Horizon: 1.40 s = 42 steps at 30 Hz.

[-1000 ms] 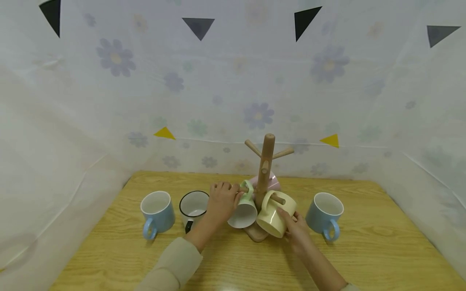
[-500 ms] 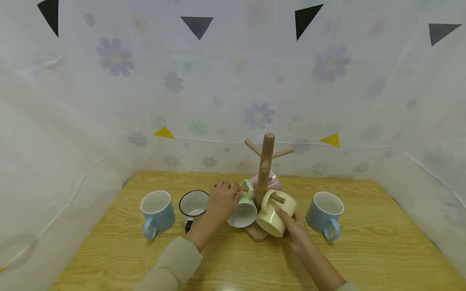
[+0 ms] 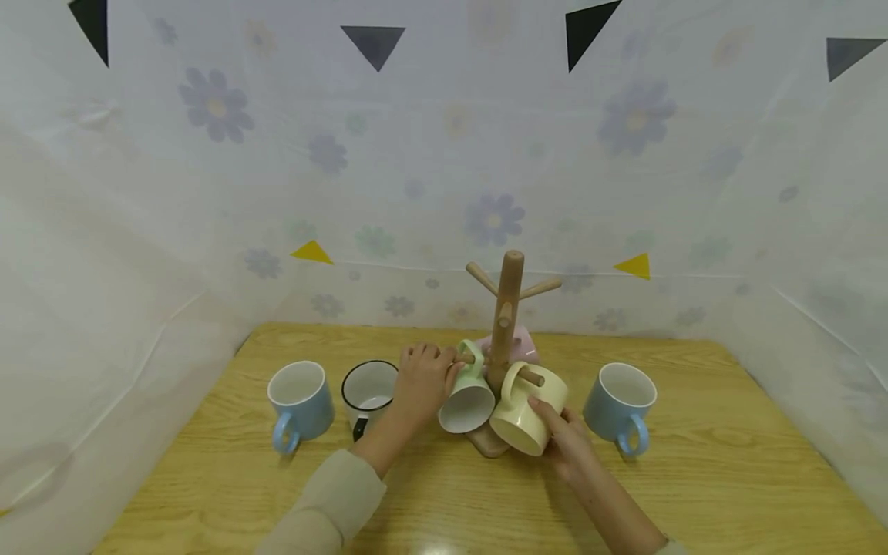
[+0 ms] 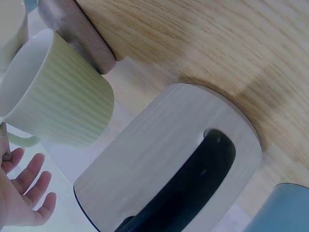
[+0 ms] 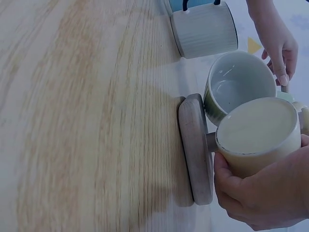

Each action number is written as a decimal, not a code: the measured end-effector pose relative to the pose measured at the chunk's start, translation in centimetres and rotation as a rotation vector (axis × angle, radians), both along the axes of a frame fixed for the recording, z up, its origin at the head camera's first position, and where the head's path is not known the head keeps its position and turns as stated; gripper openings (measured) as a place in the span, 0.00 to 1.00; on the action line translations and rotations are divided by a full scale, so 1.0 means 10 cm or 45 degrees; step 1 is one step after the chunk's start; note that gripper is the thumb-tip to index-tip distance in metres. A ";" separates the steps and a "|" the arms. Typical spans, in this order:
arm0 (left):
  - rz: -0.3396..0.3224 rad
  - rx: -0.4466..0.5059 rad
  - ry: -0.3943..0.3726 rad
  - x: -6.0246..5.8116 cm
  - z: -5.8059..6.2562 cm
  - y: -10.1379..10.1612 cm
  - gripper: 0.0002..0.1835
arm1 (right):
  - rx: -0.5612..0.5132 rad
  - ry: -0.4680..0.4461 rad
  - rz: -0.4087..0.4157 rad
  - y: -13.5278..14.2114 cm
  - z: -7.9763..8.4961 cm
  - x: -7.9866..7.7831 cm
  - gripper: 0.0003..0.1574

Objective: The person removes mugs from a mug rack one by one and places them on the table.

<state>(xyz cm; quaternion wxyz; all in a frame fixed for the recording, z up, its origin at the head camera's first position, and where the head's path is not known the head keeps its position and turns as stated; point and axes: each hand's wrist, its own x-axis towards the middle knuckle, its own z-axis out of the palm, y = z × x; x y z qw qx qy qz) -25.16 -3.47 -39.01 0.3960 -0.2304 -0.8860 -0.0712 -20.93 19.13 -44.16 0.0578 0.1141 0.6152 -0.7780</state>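
A wooden mug tree [image 3: 508, 301] stands on the table. A pale green ribbed mug [image 4: 67, 96] hangs by its handle from a lower left peg, mouth tilted down toward the front. My left hand [image 3: 421, 383] pinches the end of that peg between thumb and fingers. On the front peg a cream-yellow mug [image 3: 522, 420] hangs tilted, base toward me, the peg tip showing through its handle. My right hand [image 3: 570, 445] grips this mug's body from the right, thumb on the near side. Behind the post a pink mug [image 3: 525, 347] is partly hidden.
On the wooden table [image 3: 444, 501], a white mug with black rim and handle [image 3: 368, 393] stands left of the tree, partly behind my left arm. One blue mug [image 3: 312, 405] is farther left, another blue mug [image 3: 610, 405] to the right. Bare upper pegs [image 3: 541, 289] stick out.
The green mug has swung slightly right, closer to the yellow mug. Both hands keep nearly the same place. The head view has tipped down a little.
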 end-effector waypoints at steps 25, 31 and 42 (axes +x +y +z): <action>0.038 0.101 -0.221 0.07 -0.04 0.03 0.12 | 0.119 -0.101 0.010 0.01 0.25 0.30 0.48; 0.013 0.137 -0.210 0.11 -0.06 0.01 0.14 | 0.139 -0.090 0.004 0.05 0.25 0.37 0.46; -0.227 0.276 0.153 0.27 -0.10 0.02 0.08 | 0.128 -0.079 -0.019 0.07 0.20 0.49 0.43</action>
